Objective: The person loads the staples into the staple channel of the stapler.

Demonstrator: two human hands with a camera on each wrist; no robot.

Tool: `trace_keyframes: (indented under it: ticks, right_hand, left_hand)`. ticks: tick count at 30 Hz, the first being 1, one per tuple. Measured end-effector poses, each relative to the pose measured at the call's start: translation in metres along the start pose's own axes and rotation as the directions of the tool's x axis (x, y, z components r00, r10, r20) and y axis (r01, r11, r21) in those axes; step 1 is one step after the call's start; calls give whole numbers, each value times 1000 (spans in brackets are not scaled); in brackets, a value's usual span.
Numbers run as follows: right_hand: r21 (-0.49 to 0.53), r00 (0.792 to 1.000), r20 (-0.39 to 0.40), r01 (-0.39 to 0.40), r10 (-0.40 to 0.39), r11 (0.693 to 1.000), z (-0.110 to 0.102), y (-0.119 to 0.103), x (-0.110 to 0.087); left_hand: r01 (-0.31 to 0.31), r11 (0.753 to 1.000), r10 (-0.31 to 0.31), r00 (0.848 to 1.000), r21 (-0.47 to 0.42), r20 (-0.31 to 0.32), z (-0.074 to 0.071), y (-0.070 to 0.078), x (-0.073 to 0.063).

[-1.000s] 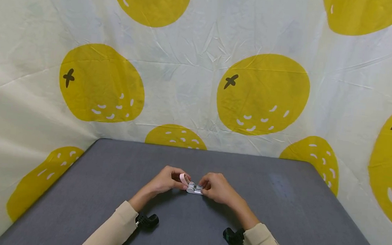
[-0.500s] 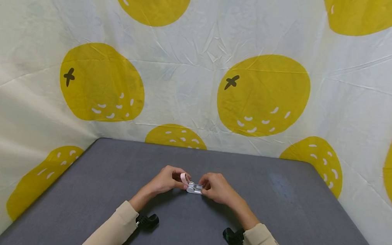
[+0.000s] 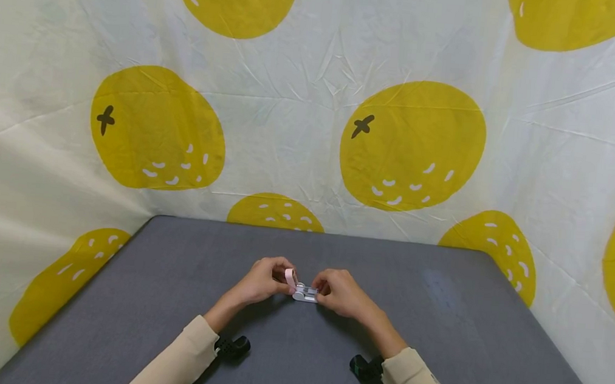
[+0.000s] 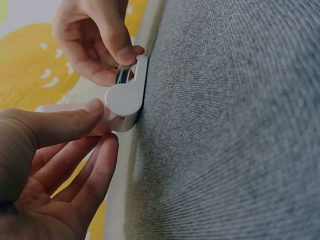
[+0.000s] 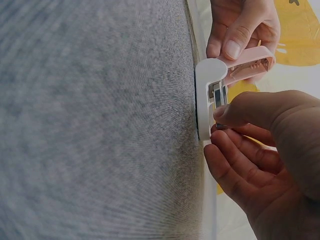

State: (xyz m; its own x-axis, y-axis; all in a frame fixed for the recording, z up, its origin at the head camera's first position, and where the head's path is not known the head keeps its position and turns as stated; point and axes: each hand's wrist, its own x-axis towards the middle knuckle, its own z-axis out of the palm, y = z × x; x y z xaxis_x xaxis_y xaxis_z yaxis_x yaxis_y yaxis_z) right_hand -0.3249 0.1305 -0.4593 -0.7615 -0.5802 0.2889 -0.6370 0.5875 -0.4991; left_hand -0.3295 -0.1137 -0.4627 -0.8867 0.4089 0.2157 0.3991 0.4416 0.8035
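A small stapler [image 3: 306, 295] with a white base [image 4: 124, 100] lies on the grey table, its pink cover [image 5: 257, 56] swung up and back. My left hand [image 3: 264, 281] pinches the pink cover near the hinge between thumb and fingers. At the opposite end, my right hand [image 3: 343, 294] grips the stapler's front, its thumb on the metal staple magazine [image 5: 218, 97]. Some right fingers curl against the front end of the white base. Whether staples lie in the magazine cannot be made out.
The grey cloth-covered table [image 3: 292, 361] runs back to a white curtain [image 3: 284, 141] printed with yellow fruit. Black wrist cameras hang under both sleeves, the left camera [image 3: 233, 348] and the right camera [image 3: 364, 369].
Both hands stay at the stapler. The left hand and pink cover have shifted very slightly; the metal magazine looked a little more raised a second ago.
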Motion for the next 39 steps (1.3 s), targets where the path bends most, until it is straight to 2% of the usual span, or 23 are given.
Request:
trace_keyframes:
  ticks: [5,17,28,39]
  right_hand:
    - [5,1000,4,-3,3,1000,-2,-1,0]
    - [4,1000,6,-2,2,1000,0,-1,0]
    - [-1,1000,3,-12,12,1000,-1,-3,-1]
    - [-5,1000,2,7,-7,1000,-2,-1,-1]
  left_hand:
    - [7,1000,-7,1000,-24,-13,0,-1,1]
    - [-23,999,25,998,-29,51,-4,-2,-1]
    - [-39,996,35,998,81,58,-3,5,-1]
    - [-41,993,37,999,108,40,-1,12,-2]
